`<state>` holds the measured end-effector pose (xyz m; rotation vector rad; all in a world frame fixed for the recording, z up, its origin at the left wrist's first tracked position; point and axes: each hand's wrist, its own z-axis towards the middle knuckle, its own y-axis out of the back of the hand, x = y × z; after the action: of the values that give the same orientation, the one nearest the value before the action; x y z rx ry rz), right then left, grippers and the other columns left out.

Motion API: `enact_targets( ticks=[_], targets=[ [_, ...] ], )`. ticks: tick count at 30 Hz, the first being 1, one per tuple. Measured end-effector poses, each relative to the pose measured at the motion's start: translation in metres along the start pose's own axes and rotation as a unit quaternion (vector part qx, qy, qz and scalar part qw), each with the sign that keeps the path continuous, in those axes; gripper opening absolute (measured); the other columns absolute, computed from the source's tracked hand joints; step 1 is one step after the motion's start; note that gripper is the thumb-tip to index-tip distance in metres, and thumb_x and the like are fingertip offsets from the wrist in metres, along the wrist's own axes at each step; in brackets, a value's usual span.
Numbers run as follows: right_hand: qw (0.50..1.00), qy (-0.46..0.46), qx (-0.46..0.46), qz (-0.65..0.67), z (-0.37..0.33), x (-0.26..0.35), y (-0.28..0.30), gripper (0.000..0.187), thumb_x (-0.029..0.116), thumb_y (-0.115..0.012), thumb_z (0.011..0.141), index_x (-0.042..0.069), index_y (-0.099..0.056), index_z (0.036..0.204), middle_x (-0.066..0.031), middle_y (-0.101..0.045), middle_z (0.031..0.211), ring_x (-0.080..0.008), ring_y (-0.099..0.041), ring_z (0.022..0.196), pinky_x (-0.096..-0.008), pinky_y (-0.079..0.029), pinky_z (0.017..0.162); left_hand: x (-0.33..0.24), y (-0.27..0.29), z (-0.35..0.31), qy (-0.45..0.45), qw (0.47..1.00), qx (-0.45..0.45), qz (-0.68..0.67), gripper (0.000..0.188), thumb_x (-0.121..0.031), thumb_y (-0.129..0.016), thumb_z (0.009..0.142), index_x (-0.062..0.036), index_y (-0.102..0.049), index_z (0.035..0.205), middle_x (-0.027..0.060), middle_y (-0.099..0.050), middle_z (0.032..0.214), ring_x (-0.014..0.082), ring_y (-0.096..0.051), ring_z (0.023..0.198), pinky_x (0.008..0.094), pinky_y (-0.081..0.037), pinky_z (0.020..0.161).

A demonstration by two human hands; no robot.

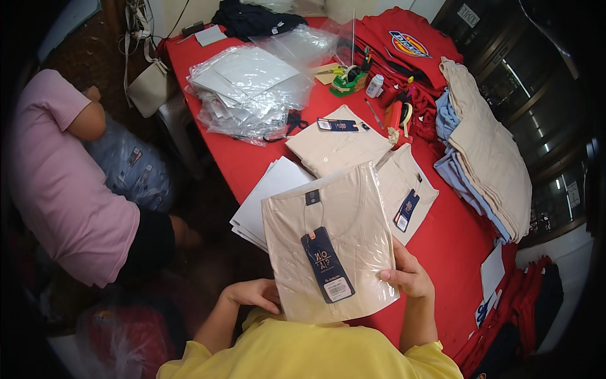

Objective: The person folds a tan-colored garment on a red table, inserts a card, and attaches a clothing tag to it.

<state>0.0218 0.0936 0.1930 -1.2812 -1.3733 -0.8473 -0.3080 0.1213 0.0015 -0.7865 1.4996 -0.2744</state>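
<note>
Both hands, left and right, clamp a folded beige shirt in clear plastic. The slick film could slip. It might then drop off the red tabletop.

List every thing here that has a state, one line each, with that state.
Bagged beige shirt: folded, sealed in clear plastic, dark hang tag on front, held up.
Left hand: gripping the bag's lower left edge.
Right hand: gripping the bag's right edge.
Beige shirts on the table: folded, tagged, lying flat.
Clear plastic bags: empty, piled loosely.
White cards: stacked flat.
Beige garment pile: folded, stacked.
</note>
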Motion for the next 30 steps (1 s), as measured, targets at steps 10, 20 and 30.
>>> enact_targets(
  ticks=[10,20,30],
  targets=[
    [1.0,-0.016,-0.002,0.008,0.041,0.018,0.006,0.085,0.012,-0.069,0.075,-0.007,-0.028,0.146,-0.0178,-0.034,0.149,-0.0258,-0.031,0.139,-0.0344,-0.022,0.114,-0.013,-0.008,0.021,0.055,0.991,-0.122,0.012,0.051,-0.01,-0.068,0.088,0.0027,-0.05,0.133,0.0105,-0.058,0.129,0.0175,-0.053,0.119,0.0319,-0.041,0.103],
    [0.984,0.178,0.013,-0.022,0.217,0.079,0.002,0.075,0.001,-0.06,0.079,-0.003,-0.029,0.147,-0.0126,-0.036,0.149,-0.0211,-0.042,0.131,-0.0304,-0.029,0.11,-0.018,0.006,0.027,0.066,0.987,-0.08,0.122,0.068,-0.01,-0.065,0.091,-0.0076,-0.029,0.149,0.0141,-0.052,0.132,0.0222,-0.055,0.119,0.0323,-0.046,0.1],
    [0.971,0.171,-0.083,-0.146,0.316,0.164,0.076,0.049,0.019,-0.056,0.094,-0.001,-0.038,0.136,-0.0173,-0.061,0.106,-0.0271,-0.068,0.089,-0.0344,-0.057,0.075,-0.028,0.0,0.028,0.098,0.963,-0.134,0.212,0.053,-0.021,-0.064,0.092,-0.0049,-0.045,0.139,0.012,-0.063,0.117,0.0175,-0.064,0.101,0.0288,-0.049,0.091]
  ],
)
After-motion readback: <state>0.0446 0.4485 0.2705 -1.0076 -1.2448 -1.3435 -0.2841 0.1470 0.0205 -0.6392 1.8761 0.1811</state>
